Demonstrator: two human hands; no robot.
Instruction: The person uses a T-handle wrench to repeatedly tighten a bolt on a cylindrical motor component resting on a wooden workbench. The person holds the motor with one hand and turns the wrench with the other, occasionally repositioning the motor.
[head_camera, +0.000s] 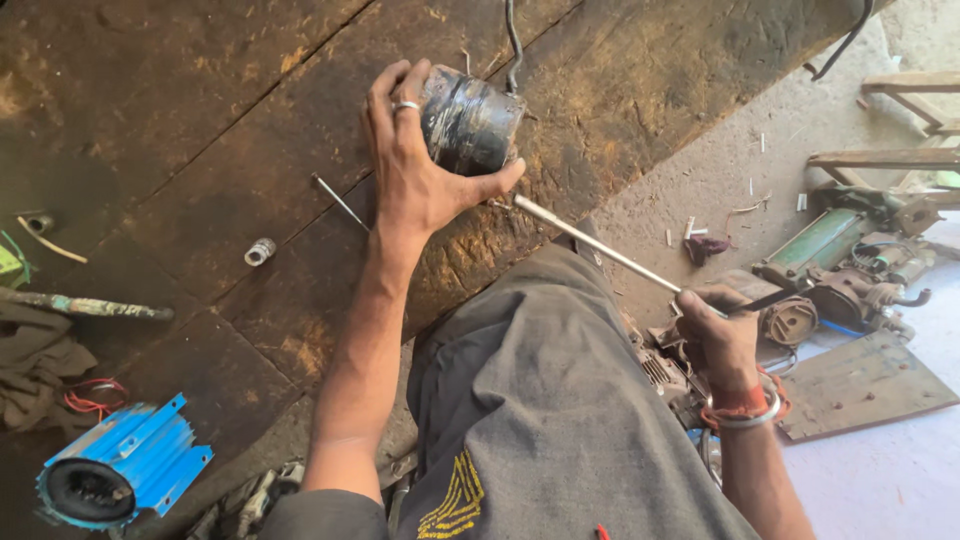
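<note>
Dark, oil-stained wooden planks make up the counter (200, 120) that fills most of our view, with a dusty concrete floor (700, 180) to its right.

Our left hand (410, 160) is clamped over a black cylindrical metal motor housing (470, 125) that sits on the counter near its edge, fingers over the top and thumb pressed against the lower side. A dark cable (513, 45) runs up and away from the housing. Our right hand (722, 335) is closed around the dark handle of a long screwdriver with a silver steel shaft (600, 250); the shaft slants up to the left, and its tip sits just beside the housing, by our left thumb. We cannot tell whether the tip touches the housing. Our grey-trousered knee (540, 400) lies between the two arms.

On the counter, just left of our left wrist, lies a thin metal rod (338, 200), and further left a small silver threaded sleeve (259, 251). At the lower left corner stands a blue ribbed metal casing with a round black opening (120, 470), next to a crumpled brown rag (35, 365) with red wire (95, 395) on it.

On the floor to the right, well apart from the housing, we see a green motor assembly (820, 245) among other greasy machine parts, and a flat rusty metal plate (865, 385).
</note>
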